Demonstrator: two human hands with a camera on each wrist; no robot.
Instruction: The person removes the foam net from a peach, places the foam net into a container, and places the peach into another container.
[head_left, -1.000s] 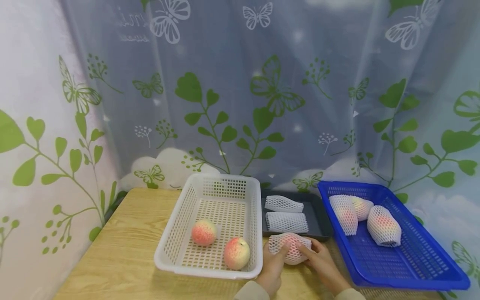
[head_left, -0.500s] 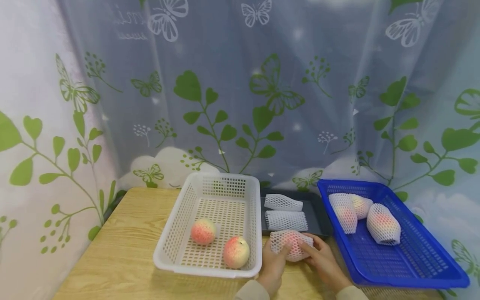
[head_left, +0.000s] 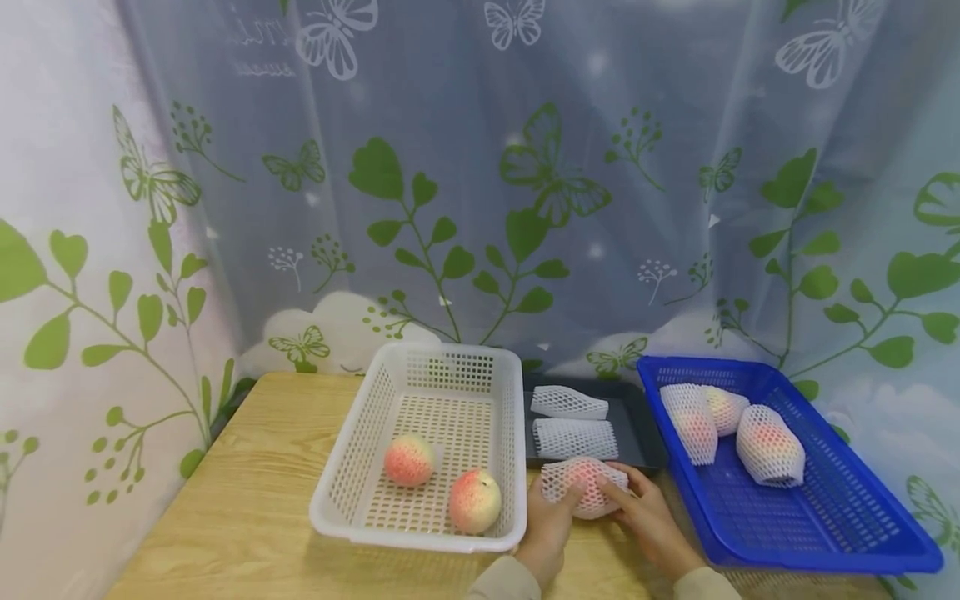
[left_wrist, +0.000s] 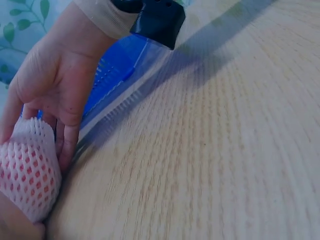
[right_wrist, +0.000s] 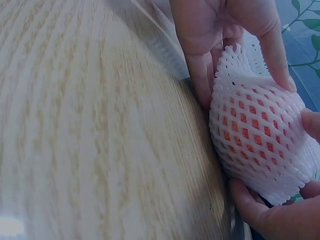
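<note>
A peach in a white foam net sleeve [head_left: 590, 490] is held between both hands near the table's front. My left hand [head_left: 547, 527] grips its left end, thumb on the netting. The right hand [head_left: 651, 518] holds the other end, its thumb also on top. In the right wrist view the net [right_wrist: 257, 125] stretches over the reddish fruit and gathers narrower at both ends. The left wrist view shows the sleeved peach [left_wrist: 31, 167] at the left edge, low by the wood surface. Two flat foam sleeves [head_left: 574, 439] lie in a dark tray [head_left: 636, 425] just behind.
On the left stands a white slotted basket [head_left: 341, 475] with two bare peaches [head_left: 475, 501]. A blue basket [head_left: 810, 533] on the right holds several sleeved peaches [head_left: 769, 446]. A patterned curtain [head_left: 450, 208] hangs behind the wooden table [head_left: 240, 492].
Both hands and the sleeved peach have shifted slightly to the right and away from the person. The grip stays on both ends; the baskets and their contents look the same.
</note>
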